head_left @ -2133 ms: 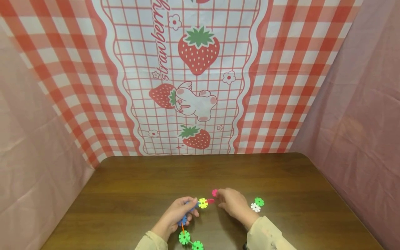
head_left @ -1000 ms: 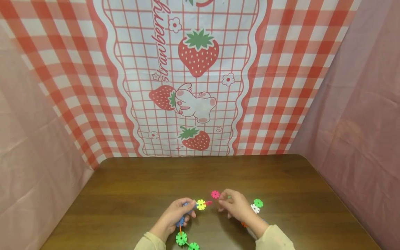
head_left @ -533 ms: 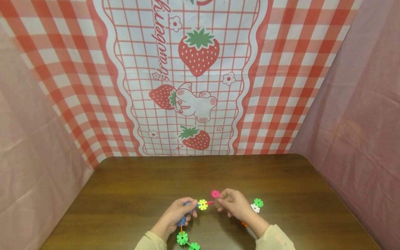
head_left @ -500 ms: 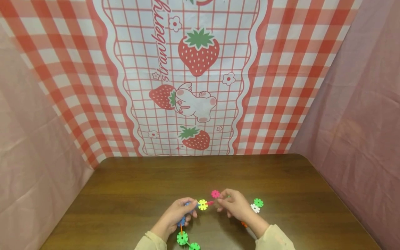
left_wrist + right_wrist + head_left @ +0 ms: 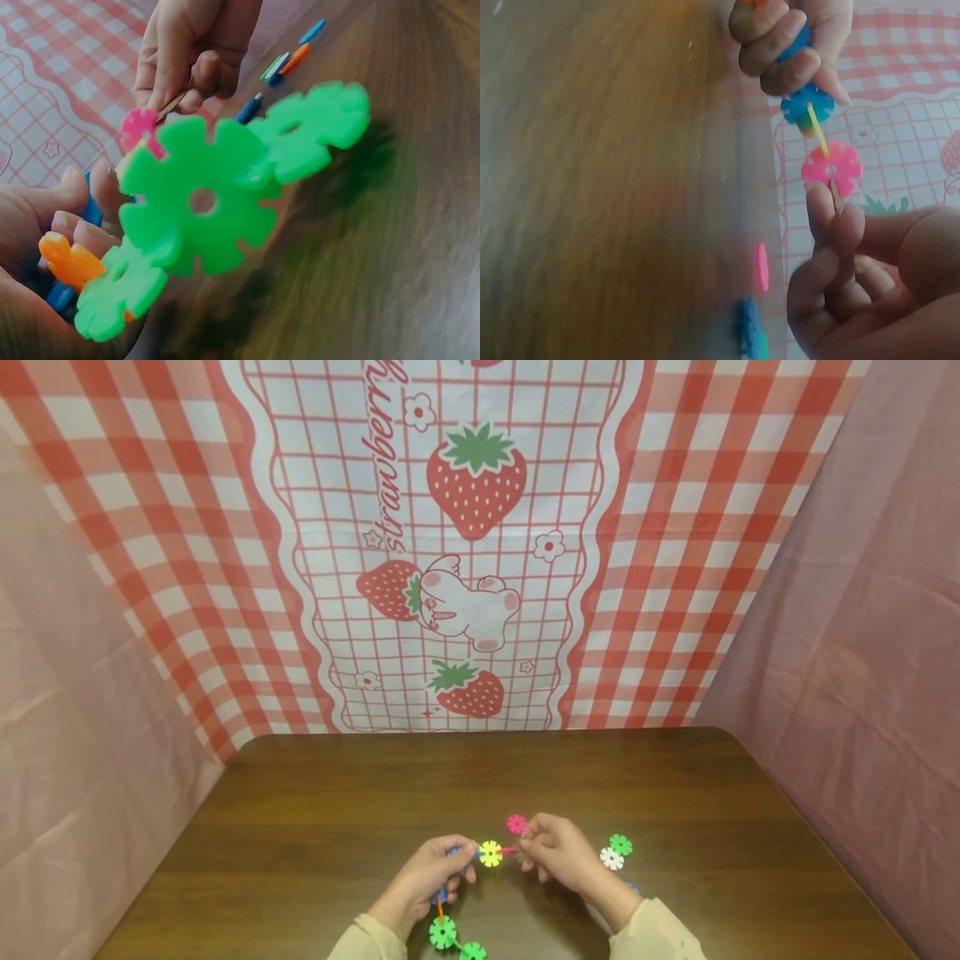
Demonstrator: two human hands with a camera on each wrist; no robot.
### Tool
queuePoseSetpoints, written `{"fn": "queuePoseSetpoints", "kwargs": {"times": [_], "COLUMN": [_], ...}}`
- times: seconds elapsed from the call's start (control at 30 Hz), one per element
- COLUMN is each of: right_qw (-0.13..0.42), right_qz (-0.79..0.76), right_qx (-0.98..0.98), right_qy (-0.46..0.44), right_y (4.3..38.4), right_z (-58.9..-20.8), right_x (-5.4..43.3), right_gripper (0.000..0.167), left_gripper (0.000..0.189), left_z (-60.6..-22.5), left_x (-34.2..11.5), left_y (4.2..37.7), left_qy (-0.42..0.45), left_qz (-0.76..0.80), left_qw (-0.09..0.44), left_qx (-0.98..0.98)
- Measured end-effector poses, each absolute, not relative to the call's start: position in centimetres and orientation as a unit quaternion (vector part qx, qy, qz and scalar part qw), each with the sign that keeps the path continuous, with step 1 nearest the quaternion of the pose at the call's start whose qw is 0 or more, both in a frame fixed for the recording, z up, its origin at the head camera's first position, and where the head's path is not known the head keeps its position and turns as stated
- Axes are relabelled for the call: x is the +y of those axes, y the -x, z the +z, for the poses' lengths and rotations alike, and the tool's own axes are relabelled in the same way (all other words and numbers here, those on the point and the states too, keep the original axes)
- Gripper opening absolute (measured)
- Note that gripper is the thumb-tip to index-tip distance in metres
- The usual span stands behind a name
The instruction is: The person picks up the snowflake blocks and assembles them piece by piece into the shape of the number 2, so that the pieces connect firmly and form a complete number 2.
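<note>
My left hand (image 5: 427, 872) grips a chain of slotted plastic snowflake discs by its blue discs (image 5: 807, 105). From that grip the chain runs through a yellow disc (image 5: 491, 862) to a pink disc (image 5: 821, 166) at its end. An orange disc (image 5: 71, 262) and several green discs (image 5: 169, 169) hang from the other side. My right hand (image 5: 561, 856) pinches a thin brown disc (image 5: 836, 189) between thumb and fingers, edge-on against the pink disc's rim. Whether it sits in a slot cannot be made out.
Loose on the wooden table (image 5: 360, 777) lie a pink disc (image 5: 516, 823) just beyond the right fingers, and white (image 5: 611, 859), green (image 5: 621, 844) and blue (image 5: 632, 887) discs by the right wrist. A checked strawberry cloth (image 5: 480, 610) stands behind the table.
My right hand, earlier reaching beside the loose pink disc, now pinches the brown disc. The gap between it and the chain's pink end has closed; the left hand keeps its grip.
</note>
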State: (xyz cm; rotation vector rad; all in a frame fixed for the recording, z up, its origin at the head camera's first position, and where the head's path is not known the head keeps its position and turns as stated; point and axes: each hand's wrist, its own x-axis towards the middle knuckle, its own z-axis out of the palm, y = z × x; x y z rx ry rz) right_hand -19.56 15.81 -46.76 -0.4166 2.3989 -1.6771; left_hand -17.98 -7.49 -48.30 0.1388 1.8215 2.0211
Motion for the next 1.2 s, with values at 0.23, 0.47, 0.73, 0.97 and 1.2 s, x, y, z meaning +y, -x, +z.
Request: {"fn": "queuePoseSetpoints", "kwargs": {"times": [0.23, 0.47, 0.73, 0.97, 1.2], "right_qw": [0.080, 0.091, 0.115, 0.115, 0.117], "right_qz": [-0.550, -0.564, -0.599, -0.613, -0.598], "right_qx": [0.819, 0.807, 0.780, 0.768, 0.779], "right_qy": [0.142, 0.149, 0.139, 0.142, 0.147], "right_y": [19.7, 19.9, 19.7, 19.5, 19.6], "right_z": [-46.7, -47.4, -47.5, -47.4, -47.3], "right_x": [15.9, 16.2, 16.1, 15.3, 14.7], "right_gripper": [0.007, 0.010, 0.017, 0.018, 0.020], "left_gripper": [0.029, 0.032, 0.049, 0.046, 0.041], "left_z": [-47.7, -46.9, -46.7, -46.8, -47.0], "left_x": [-7.4, -7.7, -6.5, -5.4, -4.9], "left_y": [18.1, 18.4, 19.0, 18.9, 19.0], "left_qy": [-0.060, -0.102, -0.226, -0.230, -0.250], "left_qz": [0.705, 0.614, 0.431, 0.327, 0.320], "left_qw": [0.202, 0.156, 0.030, -0.016, -0.052], "left_qx": [0.677, 0.767, 0.873, 0.917, 0.912]}}
